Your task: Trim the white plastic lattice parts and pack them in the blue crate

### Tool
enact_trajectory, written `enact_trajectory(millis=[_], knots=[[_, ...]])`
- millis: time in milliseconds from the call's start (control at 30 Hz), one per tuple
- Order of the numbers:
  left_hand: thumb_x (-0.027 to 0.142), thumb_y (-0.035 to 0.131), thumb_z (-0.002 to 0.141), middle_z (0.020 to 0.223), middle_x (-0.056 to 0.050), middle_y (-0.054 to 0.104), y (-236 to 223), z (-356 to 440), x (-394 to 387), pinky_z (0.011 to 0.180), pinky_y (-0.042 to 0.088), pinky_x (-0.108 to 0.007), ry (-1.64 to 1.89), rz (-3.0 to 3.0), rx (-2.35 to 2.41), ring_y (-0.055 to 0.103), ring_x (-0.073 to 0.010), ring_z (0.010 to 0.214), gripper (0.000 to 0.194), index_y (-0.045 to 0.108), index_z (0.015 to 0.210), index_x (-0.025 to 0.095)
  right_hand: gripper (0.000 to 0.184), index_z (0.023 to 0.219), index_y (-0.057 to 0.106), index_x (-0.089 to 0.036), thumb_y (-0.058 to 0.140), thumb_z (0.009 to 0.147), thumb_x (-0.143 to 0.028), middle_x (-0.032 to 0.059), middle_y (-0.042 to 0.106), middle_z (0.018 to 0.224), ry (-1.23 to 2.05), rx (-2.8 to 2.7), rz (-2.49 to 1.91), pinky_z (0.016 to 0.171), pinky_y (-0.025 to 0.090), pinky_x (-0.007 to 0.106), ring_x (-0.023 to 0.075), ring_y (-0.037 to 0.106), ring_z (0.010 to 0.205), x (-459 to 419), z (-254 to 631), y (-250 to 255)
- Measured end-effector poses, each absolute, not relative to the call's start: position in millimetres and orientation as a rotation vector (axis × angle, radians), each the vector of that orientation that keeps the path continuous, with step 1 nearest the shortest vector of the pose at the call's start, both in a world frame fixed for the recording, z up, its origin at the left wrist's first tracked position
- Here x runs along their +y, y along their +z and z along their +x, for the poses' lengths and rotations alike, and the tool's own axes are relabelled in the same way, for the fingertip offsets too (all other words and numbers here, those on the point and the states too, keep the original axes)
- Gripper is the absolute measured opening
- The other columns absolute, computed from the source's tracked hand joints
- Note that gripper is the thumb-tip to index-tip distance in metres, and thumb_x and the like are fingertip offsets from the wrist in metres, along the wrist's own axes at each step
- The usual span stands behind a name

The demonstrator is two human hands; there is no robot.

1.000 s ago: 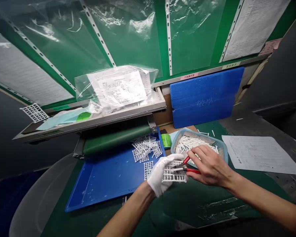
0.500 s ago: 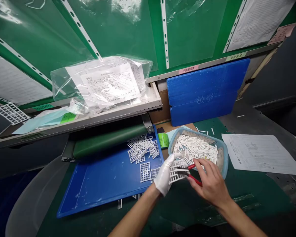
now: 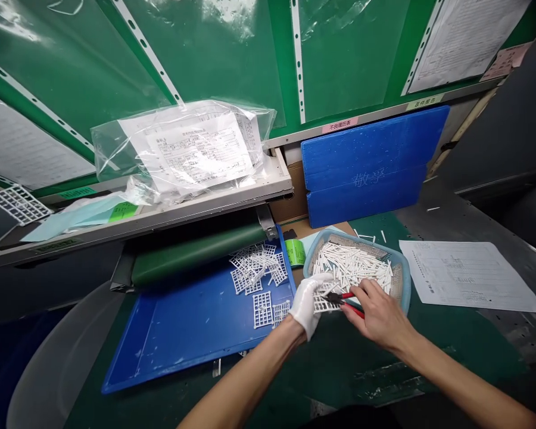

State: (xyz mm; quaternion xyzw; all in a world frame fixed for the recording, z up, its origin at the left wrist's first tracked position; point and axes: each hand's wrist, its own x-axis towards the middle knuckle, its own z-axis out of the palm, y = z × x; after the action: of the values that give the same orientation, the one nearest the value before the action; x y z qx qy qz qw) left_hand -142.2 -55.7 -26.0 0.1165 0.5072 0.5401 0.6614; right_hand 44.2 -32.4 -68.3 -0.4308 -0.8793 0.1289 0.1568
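Note:
Gloved in white, my left hand (image 3: 307, 304) is closed on a white plastic grid frame (image 3: 325, 305) at the near left rim of a light blue basket (image 3: 405, 286). My bare right hand (image 3: 377, 313) grips red-handled nippers (image 3: 349, 299); their dark jaws lie over the grid frame. Whether the jaws touch the plastic is too small to tell. Many short white sticks (image 3: 352, 262) fill the basket, just beyond both hands. More white grid frames (image 3: 254, 265) lie heaped in the blue tray (image 3: 178, 333) on the left.
A green roller (image 3: 201, 253) sits over the tray's back edge, below a shelf (image 3: 205, 199) bearing bagged papers. Behind the basket leans a blue board (image 3: 375, 170). Green labels (image 3: 295, 253) stand between tray and basket. A paper sheet (image 3: 473, 274) lies on the right.
Both hands have shifted slightly, the left one rightward with the grid frame, nearer the basket. The nippers' handles are closer together, and the frame is tilted differently.

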Motion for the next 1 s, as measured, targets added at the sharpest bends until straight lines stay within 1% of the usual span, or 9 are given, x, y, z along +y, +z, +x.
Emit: enact_trajectory(millis=[100, 300, 367, 433, 533, 600, 700, 833, 1000], knots=[[0.019, 0.058, 0.069, 0.095, -0.009, 0.070, -55, -118, -32, 0.070, 0.049, -0.028, 1.370, 0.229, 1.244, 0.064, -0.0197, 0.083, 0.023, 0.070, 0.087, 0.012, 0.046, 0.093, 0.061, -0.017, 0.035, 0.100, -0.053, 0.0094, 0.055, 0.087, 0.440, -2.417, -1.414, 0.070, 0.050, 0.040, 0.0255, 0.058, 0.085, -39, 45, -90], [0.014, 0.058, 0.070, 0.072, 0.001, 0.059, -68, -91, 0, 0.064, 0.046, -0.026, 1.425, 0.209, 1.257, 0.056, -0.0130, 0.061, 0.026, 0.062, 0.096, 0.016, 0.043, 0.085, 0.059, -0.020, 0.035, 0.101, -0.052, 0.0063, 0.057, 0.081, 0.513, -2.348, -1.561, 0.065, 0.051, 0.036, 0.0229, 0.061, 0.078, -29, 54, -90], [0.021, 0.060, 0.076, 0.075, -0.001, 0.062, -54, -99, -4, 0.064, 0.047, -0.027, 1.388, 0.216, 1.192, 0.059, -0.0150, 0.065, 0.025, 0.062, 0.101, 0.017, 0.039, 0.097, 0.061, -0.019, 0.039, 0.100, -0.052, 0.0087, 0.059, 0.090, 0.473, -2.375, -1.518, 0.068, 0.051, 0.038, 0.0247, 0.060, 0.086, -24, 62, -81], [0.038, 0.059, 0.084, 0.080, -0.006, 0.066, -35, -117, -15, 0.062, 0.049, -0.030, 1.151, 0.232, 1.058, 0.063, -0.0195, 0.069, 0.031, 0.064, 0.107, 0.016, 0.042, 0.118, 0.058, -0.015, 0.046, 0.098, -0.050, 0.0134, 0.061, 0.106, 0.290, -2.456, -1.328, 0.078, 0.052, 0.042, 0.0284, 0.058, 0.099, -19, 71, -65], [0.056, 0.056, 0.087, 0.083, -0.012, 0.070, -9, -145, -35, 0.068, 0.051, -0.038, 0.634, 0.246, 0.816, 0.066, -0.0238, 0.072, 0.050, 0.067, 0.110, 0.013, 0.067, 0.138, 0.046, -0.005, 0.060, 0.090, -0.051, 0.0210, 0.055, 0.127, -0.094, -2.586, -0.811, 0.099, 0.045, 0.052, 0.0363, 0.049, 0.120, -11, 80, -35], [0.056, 0.057, 0.088, 0.083, -0.012, 0.071, 3, -156, -46, 0.078, 0.052, -0.039, 0.444, 0.219, 0.719, 0.066, -0.0228, 0.075, 0.050, 0.069, 0.106, 0.011, 0.078, 0.138, 0.045, 0.000, 0.064, 0.086, -0.055, 0.0237, 0.053, 0.129, -0.210, -2.637, -0.508, 0.106, 0.039, 0.056, 0.0392, 0.046, 0.123, -5, 80, -16], [0.048, 0.057, 0.088, 0.085, -0.012, 0.071, 11, -158, -56, 0.086, 0.050, -0.038, 0.394, 0.176, 0.699, 0.068, -0.0223, 0.079, 0.042, 0.070, 0.102, 0.010, 0.077, 0.126, 0.053, 0.002, 0.061, 0.085, -0.063, 0.0252, 0.055, 0.120, -0.209, -2.677, -0.311, 0.096, 0.044, 0.058, 0.0394, 0.050, 0.112, 0, 74, 0], [0.034, 0.057, 0.084, 0.086, -0.018, 0.071, 3, -153, -59, 0.086, 0.050, -0.043, 0.446, 0.194, 0.740, 0.070, -0.0271, 0.080, 0.034, 0.067, 0.099, 0.005, 0.063, 0.114, 0.058, -0.002, 0.061, 0.085, -0.058, 0.0215, 0.056, 0.105, -0.154, -2.740, -0.489, 0.074, 0.048, 0.049, 0.0334, 0.052, 0.094, -6, 67, -10], [0.025, 0.061, 0.076, 0.087, -0.021, 0.069, -26, -153, -59, 0.082, 0.051, -0.045, 0.436, 0.162, 0.672, 0.071, -0.0311, 0.087, 0.026, 0.064, 0.093, 0.005, 0.057, 0.115, 0.056, -0.004, 0.058, 0.088, -0.055, 0.0183, 0.057, 0.101, -0.023, -2.757, -0.640, 0.072, 0.048, 0.045, 0.0301, 0.050, 0.090, -20, 69, -39]])
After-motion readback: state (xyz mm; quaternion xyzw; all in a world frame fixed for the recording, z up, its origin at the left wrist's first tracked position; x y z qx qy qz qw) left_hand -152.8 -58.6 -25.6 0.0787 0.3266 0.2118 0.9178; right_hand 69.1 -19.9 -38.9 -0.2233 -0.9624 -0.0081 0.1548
